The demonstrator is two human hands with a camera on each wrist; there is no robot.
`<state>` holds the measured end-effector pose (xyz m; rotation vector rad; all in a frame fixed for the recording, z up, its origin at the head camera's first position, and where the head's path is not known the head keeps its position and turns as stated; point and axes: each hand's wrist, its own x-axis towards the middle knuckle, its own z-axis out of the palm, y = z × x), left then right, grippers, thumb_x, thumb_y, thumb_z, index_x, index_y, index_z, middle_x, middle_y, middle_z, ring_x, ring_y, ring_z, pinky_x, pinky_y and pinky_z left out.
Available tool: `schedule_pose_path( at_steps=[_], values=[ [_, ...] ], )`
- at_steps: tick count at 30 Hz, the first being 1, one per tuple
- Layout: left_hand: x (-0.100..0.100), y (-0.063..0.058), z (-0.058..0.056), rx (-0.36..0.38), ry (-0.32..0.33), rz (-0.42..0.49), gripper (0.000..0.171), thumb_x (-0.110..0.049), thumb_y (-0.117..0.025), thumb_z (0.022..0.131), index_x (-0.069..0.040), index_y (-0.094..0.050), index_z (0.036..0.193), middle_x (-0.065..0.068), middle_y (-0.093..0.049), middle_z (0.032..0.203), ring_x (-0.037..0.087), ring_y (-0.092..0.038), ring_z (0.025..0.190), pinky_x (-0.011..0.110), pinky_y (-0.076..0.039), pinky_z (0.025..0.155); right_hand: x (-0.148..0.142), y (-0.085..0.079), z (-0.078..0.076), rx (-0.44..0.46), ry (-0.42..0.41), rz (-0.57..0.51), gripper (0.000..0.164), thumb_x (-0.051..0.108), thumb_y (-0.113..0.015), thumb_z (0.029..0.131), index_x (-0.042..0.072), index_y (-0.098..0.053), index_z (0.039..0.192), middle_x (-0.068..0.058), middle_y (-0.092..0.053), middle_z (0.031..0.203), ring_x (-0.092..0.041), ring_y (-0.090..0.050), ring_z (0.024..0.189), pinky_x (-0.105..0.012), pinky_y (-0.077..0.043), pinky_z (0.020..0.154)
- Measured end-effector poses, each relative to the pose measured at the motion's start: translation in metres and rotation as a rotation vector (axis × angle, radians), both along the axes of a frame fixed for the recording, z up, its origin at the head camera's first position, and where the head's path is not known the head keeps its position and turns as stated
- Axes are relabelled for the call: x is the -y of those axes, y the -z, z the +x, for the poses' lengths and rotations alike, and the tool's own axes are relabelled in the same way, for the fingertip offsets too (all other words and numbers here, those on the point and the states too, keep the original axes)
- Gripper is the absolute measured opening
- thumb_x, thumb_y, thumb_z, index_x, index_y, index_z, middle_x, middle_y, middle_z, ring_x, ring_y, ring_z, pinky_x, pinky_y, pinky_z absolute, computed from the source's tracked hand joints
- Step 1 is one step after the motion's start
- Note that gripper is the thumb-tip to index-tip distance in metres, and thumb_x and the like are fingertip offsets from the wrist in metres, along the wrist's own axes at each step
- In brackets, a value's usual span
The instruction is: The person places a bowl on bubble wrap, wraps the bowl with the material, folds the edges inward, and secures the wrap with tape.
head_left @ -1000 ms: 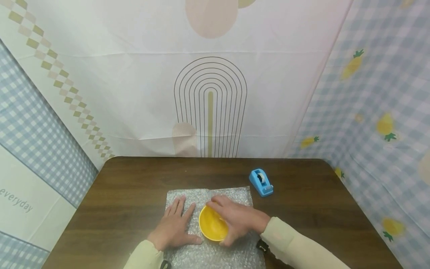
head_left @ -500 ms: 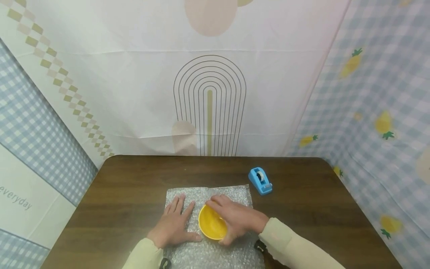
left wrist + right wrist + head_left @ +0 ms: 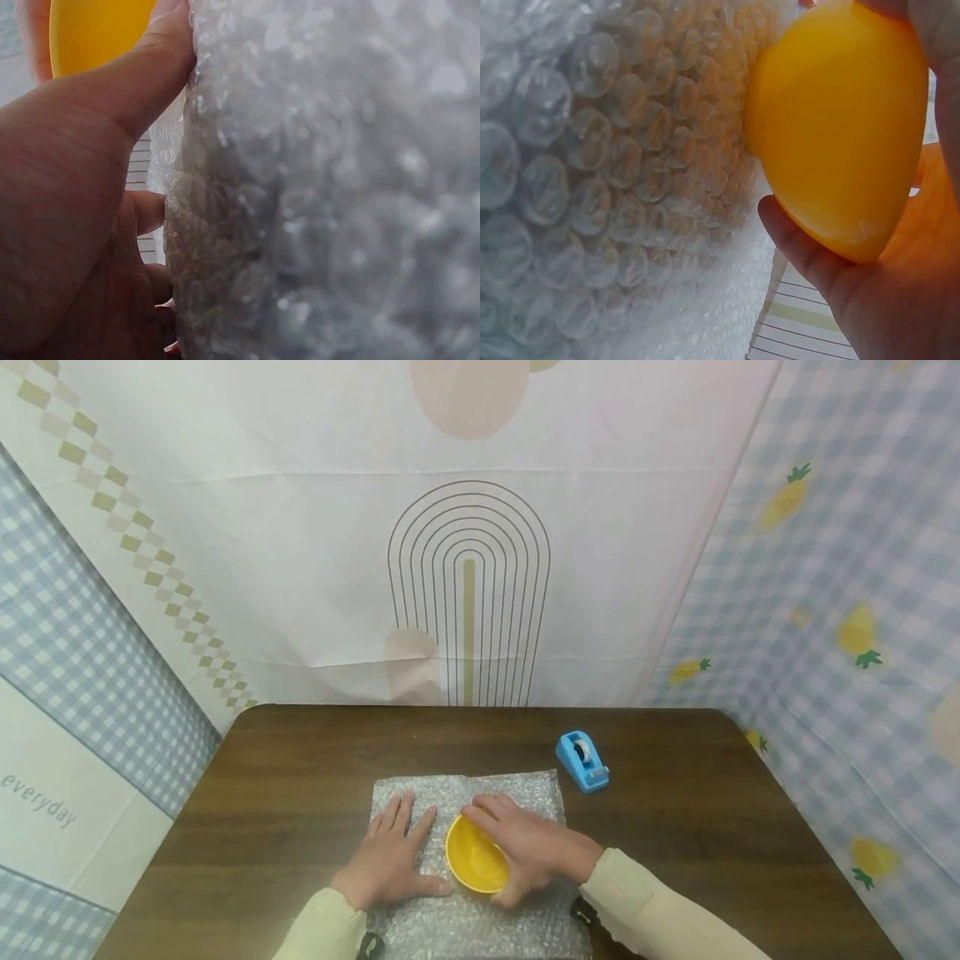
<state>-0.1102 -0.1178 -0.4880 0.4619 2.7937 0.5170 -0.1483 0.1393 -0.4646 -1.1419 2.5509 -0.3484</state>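
Observation:
A yellow bowl (image 3: pixel 474 858) stands on a sheet of bubble wrap (image 3: pixel 480 935), its opening facing up. My right hand (image 3: pixel 525 850) grips the bowl at its right side, fingers at the far rim and thumb at the near side. In the right wrist view the bowl's outside (image 3: pixel 840 135) shows between thumb and fingers, its foot against the bubble wrap (image 3: pixel 592 180). My left hand (image 3: pixel 392 860) lies with spread, straight fingers on the left part of the sheet, thumb pointing toward the bowl. The left wrist view shows that thumb (image 3: pixel 142 82) beside the bubble wrap (image 3: pixel 322 180).
A blue tape dispenser (image 3: pixel 582 762) with a roll of tape stands beyond the sheet's far right corner. The brown wooden table (image 3: pixel 300 760) ends at a white printed cloth (image 3: pixel 322 568), with checked cloth (image 3: pixel 810 593) on the right.

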Motion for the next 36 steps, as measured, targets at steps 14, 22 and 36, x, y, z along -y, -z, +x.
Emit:
schedule_pose_path(
  at_steps=[14,22,36],
  values=[
    [0.001,0.0,-0.002,0.036,-0.008,-0.009,0.113,-0.074,-0.078,0.075,-0.014,-0.037,0.162,0.028,-0.01,0.173,0.048,-0.011,0.162,0.065,-0.019,0.129,-0.003,-0.001,0.003,0.009,0.008,0.006,0.12,0.053,-0.086,0.067,0.021,-0.025,0.165,-0.004,-0.03,0.168,-0.024,-0.042,0.146,-0.046,-0.054,0.111],
    [-0.001,0.0,-0.001,0.037,-0.011,0.01,0.114,-0.073,-0.079,0.074,-0.013,-0.037,0.162,0.029,-0.011,0.172,0.049,-0.012,0.161,0.066,-0.019,0.129,-0.008,0.001,0.005,0.028,0.011,-0.009,0.134,0.077,-0.083,0.066,0.024,-0.015,0.168,-0.004,-0.014,0.177,-0.029,-0.028,0.16,-0.056,-0.045,0.118],
    [-0.001,-0.001,0.0,0.037,-0.017,0.003,0.113,-0.072,-0.08,0.074,-0.013,-0.038,0.161,0.029,-0.012,0.173,0.048,-0.012,0.161,0.066,-0.019,0.129,-0.023,-0.001,0.01,0.04,0.034,-0.044,0.139,0.079,-0.082,0.064,0.021,-0.011,0.169,-0.004,-0.008,0.178,-0.031,-0.023,0.162,-0.06,-0.039,0.121]
  ],
)
